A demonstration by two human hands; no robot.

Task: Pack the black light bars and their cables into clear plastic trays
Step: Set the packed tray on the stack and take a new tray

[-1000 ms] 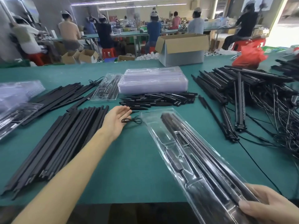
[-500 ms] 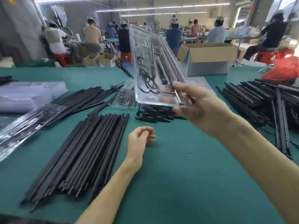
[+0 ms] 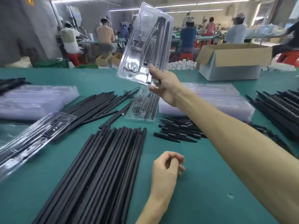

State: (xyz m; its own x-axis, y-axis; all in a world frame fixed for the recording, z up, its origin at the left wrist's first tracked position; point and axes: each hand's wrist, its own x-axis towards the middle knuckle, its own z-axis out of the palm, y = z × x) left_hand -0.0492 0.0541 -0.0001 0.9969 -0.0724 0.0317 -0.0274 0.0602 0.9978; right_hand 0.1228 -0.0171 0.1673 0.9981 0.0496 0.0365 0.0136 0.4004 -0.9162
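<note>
On the green table (image 3: 202, 183) and just above it, a packing station mid-run. Item one: a filled tray (image 3: 145, 46), clear plastic, raised well off the table and stood nearly on end, its black bars seated in the long channels and a coiled cable (image 3: 131, 67) in the pocket at the lower end. It is held by the right hand (image 3: 163, 85), whose fingers grasp the tray's lower corner; the end-on carry probably lets the hand clear the stock below on the way to the finished trays. Item two: the left hand (image 3: 165, 168), resting on the table beside the near bundle with its fingers loosely curled; nothing shows in them, and it is likely parked close to the next pick. Item three: the near bundle of light bars (image 3: 103, 167), laid parallel, ends toward the worker, evidently for easy one-hand drawing. Item four: a second bundle (image 3: 90, 109) farther left, fanned more loosely. Item five: a packed tray (image 3: 144, 107) lying flat directly below the raised one, the likely landing spot. Item six: another packed tray (image 3: 32, 135) at the left edge. Item seven: two stacks of empty trays, right (image 3: 210, 97) and left (image 3: 35, 101), flanking the work area within reach. Item eight: a heap of short black pieces (image 3: 176, 130) under the right forearm. Item nine: wired bars (image 3: 278, 107) at far right, awaiting packing. Item ten: an open cardboard box (image 3: 234, 60) on the far side.
</note>
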